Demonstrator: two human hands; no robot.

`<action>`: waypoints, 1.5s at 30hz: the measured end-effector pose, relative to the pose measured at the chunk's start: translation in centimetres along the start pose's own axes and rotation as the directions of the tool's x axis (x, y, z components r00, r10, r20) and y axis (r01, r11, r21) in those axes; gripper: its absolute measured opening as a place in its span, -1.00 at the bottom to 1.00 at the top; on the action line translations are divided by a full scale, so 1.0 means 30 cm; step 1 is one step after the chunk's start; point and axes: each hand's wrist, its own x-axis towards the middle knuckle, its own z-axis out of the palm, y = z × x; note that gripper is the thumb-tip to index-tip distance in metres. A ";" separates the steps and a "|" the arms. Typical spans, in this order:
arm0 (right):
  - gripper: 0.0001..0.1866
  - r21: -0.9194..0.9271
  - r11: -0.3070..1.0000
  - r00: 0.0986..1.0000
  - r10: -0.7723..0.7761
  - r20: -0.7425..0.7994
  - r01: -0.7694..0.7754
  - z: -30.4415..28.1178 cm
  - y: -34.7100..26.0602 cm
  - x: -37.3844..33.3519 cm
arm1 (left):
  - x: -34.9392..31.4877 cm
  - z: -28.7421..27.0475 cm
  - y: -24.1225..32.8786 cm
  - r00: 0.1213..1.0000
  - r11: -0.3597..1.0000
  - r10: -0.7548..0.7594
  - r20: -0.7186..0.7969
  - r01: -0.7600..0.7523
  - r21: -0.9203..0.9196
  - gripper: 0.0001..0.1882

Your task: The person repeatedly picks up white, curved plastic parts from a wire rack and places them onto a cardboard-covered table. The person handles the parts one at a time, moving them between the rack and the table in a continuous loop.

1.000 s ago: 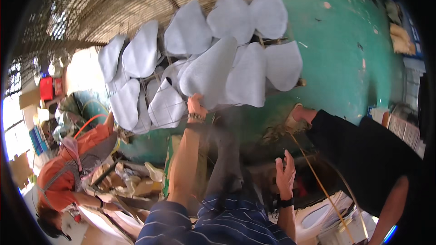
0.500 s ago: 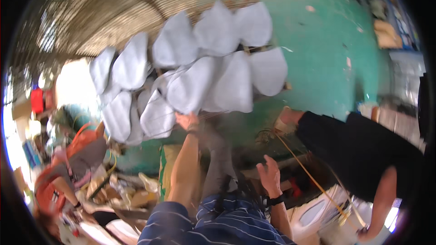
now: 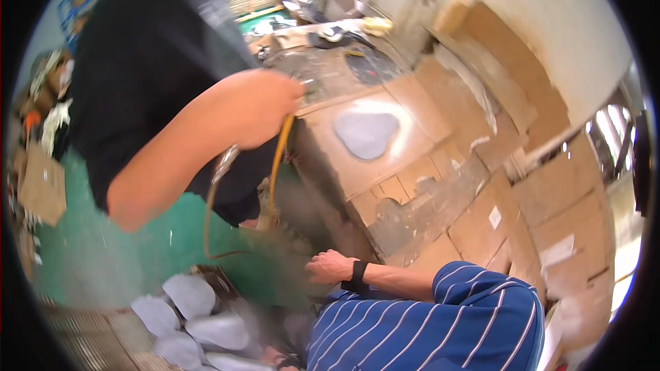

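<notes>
The head view is strongly tilted and partly blurred.

**Right hand.** The right hand [image 3: 330,266] sits at 6 o'clock from the picture centre. It wears a black wristband [image 3: 357,275], and its forearm runs toward 3 o'clock into a blue striped sleeve [image 3: 474,309]. The fingers are bent inward to a narrow curl with the knuckles up. The palm faces away, so it cannot be told whether anything is gripped.

**Left hand.** The left hand [image 3: 278,358] shows only in part at the lower edge, at 7 o'clock from the right hand. It is blurred, and its state cannot be told.

**Grey pieces.**
- A cluster of pale grey moulded pieces [image 3: 196,316] lies at 7 o'clock from the picture centre.
- They rest on a woven rack [image 3: 82,330] over the green floor [image 3: 137,247].
- The left hand is just beside the cluster. The right hand is near it, above and to its 2 o'clock side.
- One more grey piece, heart-shaped [image 3: 366,134], lies flat on a cardboard-covered bench [image 3: 419,185] at 12 o'clock from the right hand, well apart from it.

**Co-worker.**
- A person in a black shirt [image 3: 137,62] fills the 10 o'clock sector.
- That person's hand [image 3: 265,106] closes on a yellow hose [image 3: 276,165].
- The hose hangs toward 6 o'clock and ends near the floor beside the bench.
</notes>
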 end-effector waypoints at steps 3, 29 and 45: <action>-0.62 0.170 0.975 0.986 0.156 -0.067 -0.143 -0.025 0.171 -0.103 | -0.049 0.068 0.082 0.994 0.998 -0.050 0.095 0.054 -0.043 -0.57; -0.57 0.222 0.587 0.346 0.696 -0.629 -0.779 -0.311 1.386 0.138 | -0.515 0.420 0.350 0.999 0.872 -0.027 0.022 0.013 0.489 -0.41; -0.84 -0.284 0.594 0.421 0.103 -0.901 -0.753 -1.011 1.104 -0.060 | -0.429 0.412 0.299 0.972 0.959 0.178 0.155 -0.207 0.192 -0.55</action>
